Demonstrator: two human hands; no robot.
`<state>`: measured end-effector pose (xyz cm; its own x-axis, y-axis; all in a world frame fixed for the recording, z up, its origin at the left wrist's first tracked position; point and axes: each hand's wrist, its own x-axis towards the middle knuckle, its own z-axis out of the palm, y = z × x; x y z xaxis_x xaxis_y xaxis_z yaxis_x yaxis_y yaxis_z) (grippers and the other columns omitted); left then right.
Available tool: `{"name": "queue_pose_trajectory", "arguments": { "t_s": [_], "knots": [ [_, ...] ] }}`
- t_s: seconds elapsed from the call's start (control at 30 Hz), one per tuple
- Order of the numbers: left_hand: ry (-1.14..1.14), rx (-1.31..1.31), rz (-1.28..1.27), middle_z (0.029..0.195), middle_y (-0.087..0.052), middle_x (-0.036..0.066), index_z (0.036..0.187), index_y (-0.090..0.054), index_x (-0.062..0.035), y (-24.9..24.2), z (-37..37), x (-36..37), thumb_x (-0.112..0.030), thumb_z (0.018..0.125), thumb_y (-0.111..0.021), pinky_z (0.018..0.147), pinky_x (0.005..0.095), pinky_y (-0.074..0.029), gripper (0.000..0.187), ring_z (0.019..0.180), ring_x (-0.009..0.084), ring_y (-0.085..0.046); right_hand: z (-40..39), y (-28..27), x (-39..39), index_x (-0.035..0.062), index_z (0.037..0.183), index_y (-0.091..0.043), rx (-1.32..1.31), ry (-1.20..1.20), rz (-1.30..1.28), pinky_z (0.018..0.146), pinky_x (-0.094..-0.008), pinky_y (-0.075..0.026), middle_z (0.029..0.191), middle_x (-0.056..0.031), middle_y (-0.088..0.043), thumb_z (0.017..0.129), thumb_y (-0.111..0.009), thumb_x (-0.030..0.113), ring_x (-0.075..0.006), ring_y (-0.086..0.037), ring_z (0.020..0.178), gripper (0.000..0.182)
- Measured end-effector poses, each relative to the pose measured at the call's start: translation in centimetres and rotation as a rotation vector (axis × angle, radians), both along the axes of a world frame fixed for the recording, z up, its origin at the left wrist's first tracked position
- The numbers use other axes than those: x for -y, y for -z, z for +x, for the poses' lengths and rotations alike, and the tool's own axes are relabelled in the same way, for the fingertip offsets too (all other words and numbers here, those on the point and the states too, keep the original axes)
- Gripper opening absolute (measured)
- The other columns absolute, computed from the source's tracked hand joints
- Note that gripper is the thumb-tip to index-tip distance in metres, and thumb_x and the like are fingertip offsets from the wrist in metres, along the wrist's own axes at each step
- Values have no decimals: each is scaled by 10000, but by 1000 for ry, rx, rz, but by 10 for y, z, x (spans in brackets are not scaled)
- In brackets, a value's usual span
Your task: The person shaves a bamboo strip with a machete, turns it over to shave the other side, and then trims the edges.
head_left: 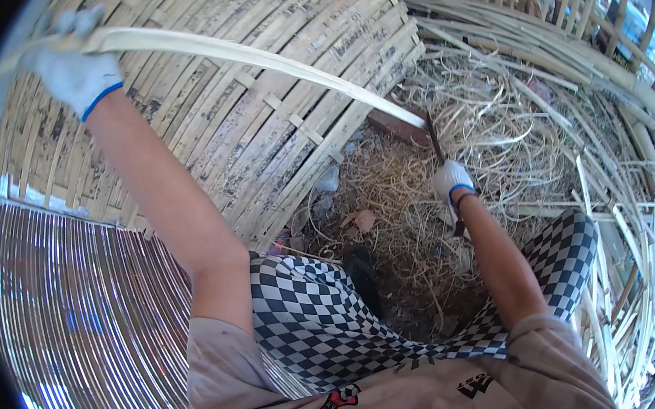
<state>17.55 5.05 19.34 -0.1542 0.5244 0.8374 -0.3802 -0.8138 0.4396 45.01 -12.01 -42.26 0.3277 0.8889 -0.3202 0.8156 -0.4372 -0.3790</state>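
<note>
My left hand [74, 70], in a white glove with a blue cuff, is stretched out to the far left and closed around a long pale bamboo strip [240, 51]. The strip bows across to the right, its far end meeting a dark knife blade [435, 138]. My right hand [452, 177], gloved too, grips the knife; most of its handle is hidden in the fist. Under the strip's end and the blade lies a reddish-brown block [401, 128] on the ground.
A woven bamboo panel [193, 118] stands at the left, with a slatted screen [86, 299] below it. Curly bamboo shavings [503, 127] cover the ground around the block. Long bamboo strips [643, 238] lie piled along the right side. My knees, in checkered trousers [309, 298], are spread apart.
</note>
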Motion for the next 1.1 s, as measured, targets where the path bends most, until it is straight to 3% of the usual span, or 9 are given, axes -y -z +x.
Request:
{"name": "queue_pose_trajectory", "arguments": {
  "t_s": [0.1,0.23,0.37,0.47,0.63,0.7,0.8,0.87,1.1],
  "knots": [
    [151,-166,36,928,-577,127,1259,-505,23,-7,-11,-5,-477,1054,-416,855,561,-547,548,716,271,-552,-19,-88,17,-17,1183,-675,-180,288,326,800,-467,-581,924,-243,-745,1000,-524,228,-357,-752,913,341],
    [198,-127,114,865,-489,65,1229,-520,-22,-10,-10,15,-443,1114,-342,778,435,-529,472,717,201,-482,-34,-223,18,-22,1137,-622,-400,161,669,683,-405,-556,763,-181,-667,1021,-518,211,-266,-711,746,280],
    [981,-102,116,662,-275,-22,992,-558,-68,-13,-17,10,-501,1129,-234,488,296,-231,558,551,126,-216,-63,-355,34,-22,1081,-583,-299,34,965,615,-410,-509,711,-168,-607,1022,-520,188,-262,-665,660,228],
    [936,-149,2,633,-268,-20,850,-519,-103,-19,-9,35,-567,1107,-250,486,310,-215,595,545,132,-207,-84,-431,54,-23,1064,-565,-211,-45,1025,602,-432,-486,701,-176,-594,1030,-508,187,-286,-645,632,220],
    [920,-59,92,622,-349,-72,912,-526,-184,-12,38,72,-545,1074,-467,371,251,-255,399,453,72,-292,-112,-504,81,-8,1027,-553,-28,-94,1048,610,-427,-489,705,-182,-590,1039,-515,183,-316,-622,624,195],
    [1468,-21,-14,618,-341,-77,901,-524,-185,-14,47,79,-564,1058,-493,370,247,-246,411,446,70,-294,-112,-513,81,-3,1030,-559,17,-101,1110,612,-421,-499,700,-170,-588,1041,-517,186,-314,-620,617,193],
    [1402,-16,-42,596,-342,-83,862,-521,-184,-16,55,90,-571,1041,-536,365,243,-234,427,427,67,-300,-109,-519,88,8,1052,-566,17,-110,1135,565,-377,-499,685,-105,-576,1052,-517,201,-229,-604,583,199],
    [810,-28,0,582,-344,-83,849,-523,-180,-17,60,104,-559,1048,-533,365,242,-233,428,421,68,-296,-111,-525,96,17,1084,-571,5,-71,1115,511,-328,-484,671,-45,-564,1062,-510,217,-143,-585,556,210],
    [672,21,35,552,-371,-69,830,-520,-165,-19,66,120,-531,1057,-539,344,250,-240,431,392,68,-318,-116,-537,110,11,1104,-572,-45,9,1101,478,-309,-459,651,-20,-550,1058,-524,220,-108,-565,526,219]
  ]
}}
